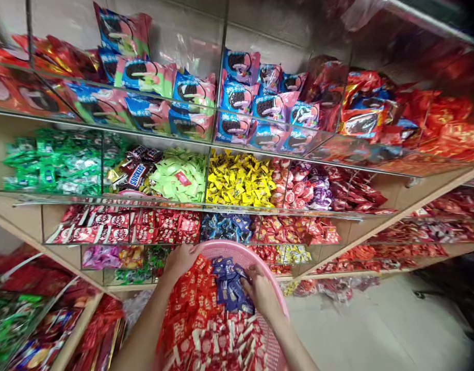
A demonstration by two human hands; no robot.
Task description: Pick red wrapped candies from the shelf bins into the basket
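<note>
"Item one?"

"Basket [237, 249], pink, mesh-walled; landmark for all entries below."

"Contents?"

"Three lots, wrapped: red packets [194, 288] in its left part; blue-purple packets [231, 288] toward its far side; red-and-white packets [217, 340] on its near side."

"Hands?"

"Left hand [183, 262]: at the basket's far-left rim, touching; how tightly its fingers close, cannot tell. Right hand [259, 291]: inside the basket's right side, fingers curled narrow against the blue-purple lot (whether one packet is pinched, cannot tell)."

"Progress of the work?"

"Judged done: all three lots are in the basket, grouped largely by kind. Blue-purple lot looks the one being handled, perhaps unfinished. Remainder: cannot tell; mesh shows bare along the basket's right wall."

"Surroundings?"

"Beyond the basket, shelf unit [410, 202], stocked: yellow sweets [240, 180], green wrappers [53, 162], blue-and-pink packs [237, 97]."
</note>
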